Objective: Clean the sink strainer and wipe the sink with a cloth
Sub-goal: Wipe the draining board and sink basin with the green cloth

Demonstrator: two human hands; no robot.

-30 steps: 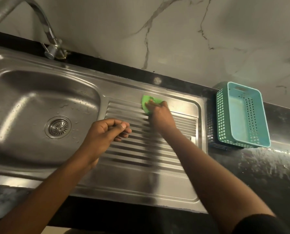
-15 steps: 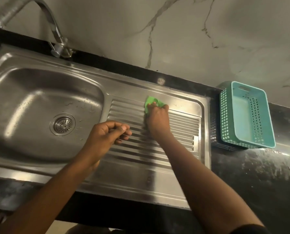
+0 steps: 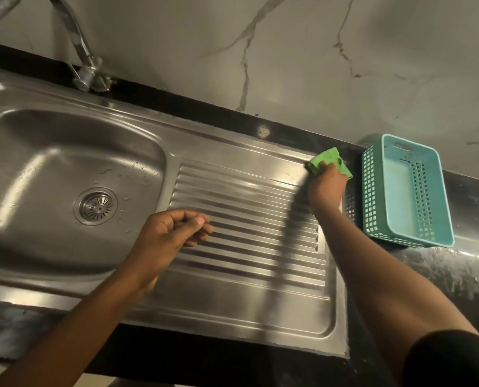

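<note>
A stainless steel sink [image 3: 65,135] with a ribbed drainboard [image 3: 246,227] fills the counter. The round metal strainer [image 3: 96,206] sits in the drain of the basin. My right hand [image 3: 326,188] presses a green cloth [image 3: 327,160] on the far right corner of the drainboard, next to the basket. My left hand [image 3: 171,233] hovers over the drainboard's left side with fingers curled, thumb against the fingertips; I see nothing in it.
A teal plastic basket [image 3: 405,191] stands on the black counter [image 3: 456,275] just right of the sink. The tap [image 3: 79,51] rises at the back left. A marbled wall [image 3: 288,51] runs behind. Water drops dot the basin's right wall.
My right hand has slid the green cloth rightwards along the back of the drainboard, from its middle to the far right corner. My left hand has stayed in place.
</note>
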